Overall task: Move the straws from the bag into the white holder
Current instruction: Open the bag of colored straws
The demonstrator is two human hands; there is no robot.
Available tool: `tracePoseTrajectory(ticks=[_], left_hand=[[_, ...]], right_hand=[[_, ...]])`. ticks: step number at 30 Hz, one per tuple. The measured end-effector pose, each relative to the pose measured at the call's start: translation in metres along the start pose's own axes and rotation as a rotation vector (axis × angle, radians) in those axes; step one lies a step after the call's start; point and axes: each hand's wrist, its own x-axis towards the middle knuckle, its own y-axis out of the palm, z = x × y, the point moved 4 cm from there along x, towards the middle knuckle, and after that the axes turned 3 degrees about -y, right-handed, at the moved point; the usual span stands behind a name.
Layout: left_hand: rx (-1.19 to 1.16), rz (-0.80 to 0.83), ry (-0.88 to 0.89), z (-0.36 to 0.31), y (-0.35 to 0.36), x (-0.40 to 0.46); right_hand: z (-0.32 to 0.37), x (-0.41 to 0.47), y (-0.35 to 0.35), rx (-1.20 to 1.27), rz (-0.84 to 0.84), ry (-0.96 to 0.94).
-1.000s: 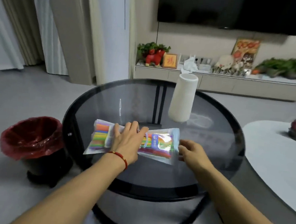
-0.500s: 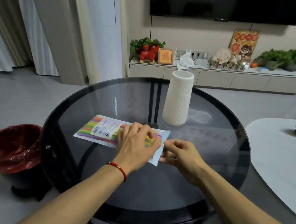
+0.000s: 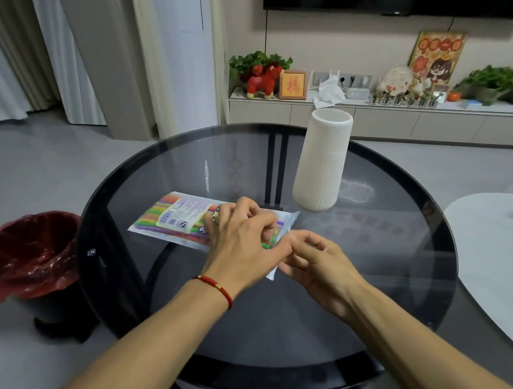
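Note:
A clear plastic bag of coloured straws (image 3: 174, 217) lies flat on the round glass table (image 3: 382, 269), its labelled side up. My left hand (image 3: 241, 240) grips the bag's right end with curled fingers. My right hand (image 3: 314, 262) pinches the bag's right edge just beside it. The straws stay inside the bag, their right ends hidden under my left hand. A tall white ribbed holder (image 3: 322, 160) stands upright behind the bag, a little to the right, apart from both hands.
A bin with a red liner (image 3: 21, 253) stands on the floor left of the table. A white table (image 3: 500, 255) borders the glass table on the right. A low cabinet with plants and ornaments (image 3: 382, 115) runs along the far wall.
My left hand slid from the bag's middle to its right end and curled round it. My right hand closed onto the bag's right edge. The view shifted closer.

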Motion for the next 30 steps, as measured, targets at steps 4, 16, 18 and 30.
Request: tracePoseTrajectory(ticks=[4, 16, 18, 30], left_hand=[[0.023, 0.076, 0.021, -0.005, -0.005, -0.001], [-0.072, 0.13, -0.096, -0.006, -0.006, -0.004], [-0.126, 0.126, -0.131, -0.005, -0.009, -0.004], [0.375, 0.345, 0.113, -0.033, -0.011, -0.017]], right_hand=[[0.004, -0.004, 0.002, -0.002, 0.021, 0.0], [0.007, -0.01, 0.001, -0.169, 0.038, -0.028], [0.008, -0.011, 0.002, -0.183, 0.021, -0.041], [0.016, -0.018, 0.011, -0.642, -0.074, -0.186]])
